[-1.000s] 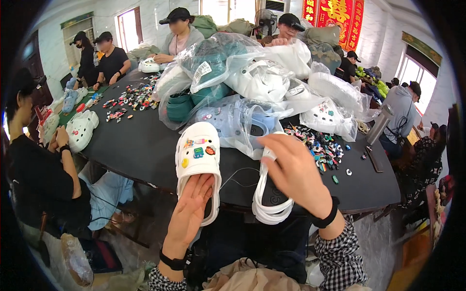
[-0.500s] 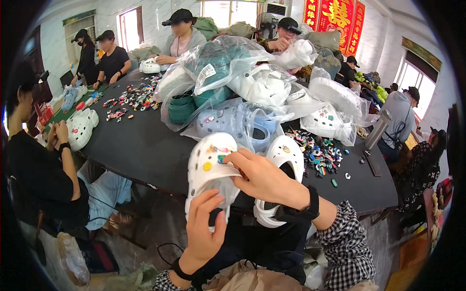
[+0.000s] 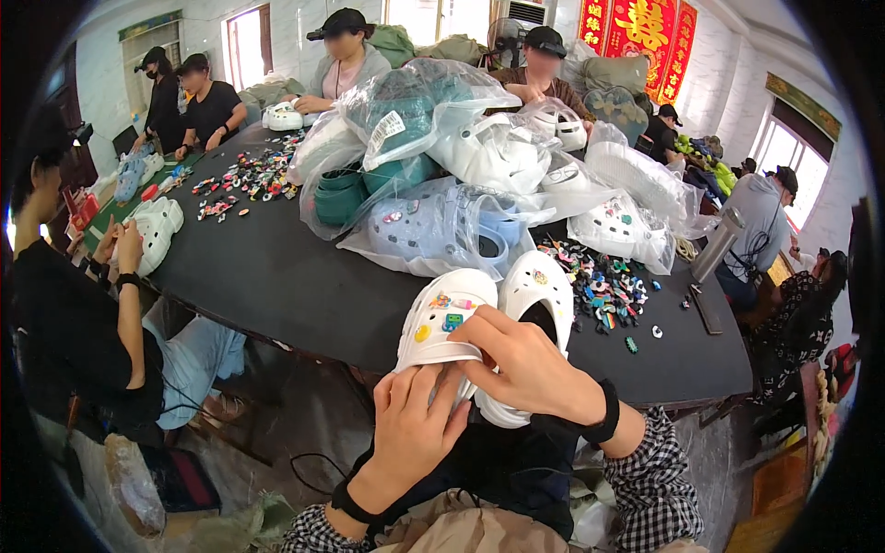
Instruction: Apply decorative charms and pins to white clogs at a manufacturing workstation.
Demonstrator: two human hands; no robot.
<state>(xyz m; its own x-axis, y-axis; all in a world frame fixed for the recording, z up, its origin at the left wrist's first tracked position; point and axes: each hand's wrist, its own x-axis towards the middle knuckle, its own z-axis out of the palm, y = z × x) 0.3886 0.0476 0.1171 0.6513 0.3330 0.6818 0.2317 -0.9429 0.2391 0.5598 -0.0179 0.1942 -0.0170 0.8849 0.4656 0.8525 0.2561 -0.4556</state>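
A white clog (image 3: 433,313) with holes in its upper points away from me at the table's front edge. On its upper sit a yellow round charm (image 3: 423,334), a blue-green square charm (image 3: 453,323) and some small colourful ones. My left hand (image 3: 406,433) has its fingers tucked into the clog's opening and holds it from below. With index finger on the upper beside the square charm and thumb at the opening's rim, my right hand (image 3: 530,364) pinches the clog. A second white clog (image 3: 537,286), bearing a small charm, lies just right, partly behind my right hand.
Bagged clogs (image 3: 433,221) in white, green and light blue are heaped mid-table. Loose charms (image 3: 604,290) lie to the right, more charms (image 3: 249,180) at far left. A steel flask (image 3: 717,244) stands right. A co-worker (image 3: 88,313) sits close on the left; others work around.
The held clog has shifted right and tilted down, against the second clog. My left hand has moved up and its fingers have gone into the opening. My right hand has moved slightly right and down.
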